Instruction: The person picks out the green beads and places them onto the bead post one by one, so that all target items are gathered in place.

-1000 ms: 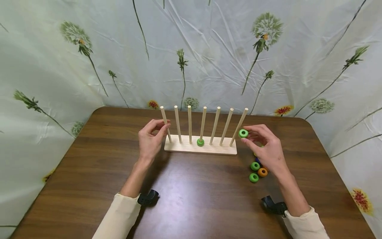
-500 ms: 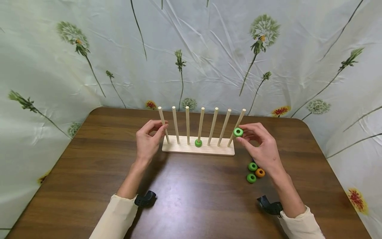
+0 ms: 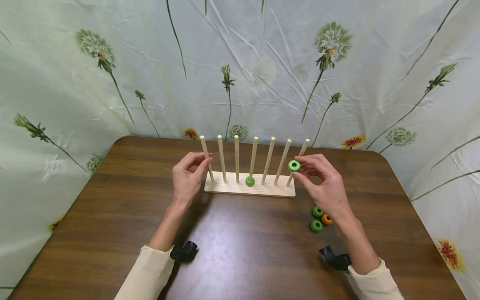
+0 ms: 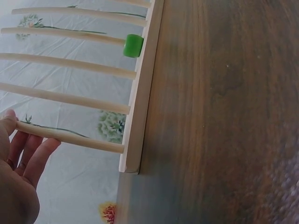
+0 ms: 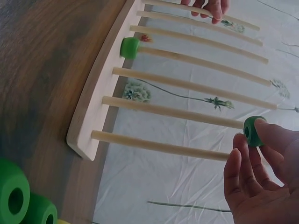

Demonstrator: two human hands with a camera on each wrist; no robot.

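Note:
A pale wooden rack (image 3: 228,188) with a row of several upright pegs stands on the table. One green bead (image 3: 250,181) sits at the foot of the middle peg. My left hand (image 3: 189,175) pinches the leftmost peg (image 4: 84,140) between thumb and fingers, partway up. In my right hand (image 3: 324,183), thumb and fingertips hold another green bead (image 3: 294,166), its hole facing the head camera. That bead is raised in front of the rightmost peg (image 5: 163,146), near its upper half. The right wrist view shows the same bead (image 5: 252,131) pinched close to the peg tops.
Two green beads (image 3: 316,226) and an orange bead (image 3: 327,219) lie on the table (image 3: 240,246) to the right of the rack, below my right hand. A sliver of yellow shows at the right wrist view's lower edge. Floral fabric (image 3: 150,62) hangs behind the table.
My right hand has moved left with the green bead, from beside the rack to in front of the rightmost peg. My left hand keeps its grip on the leftmost peg.

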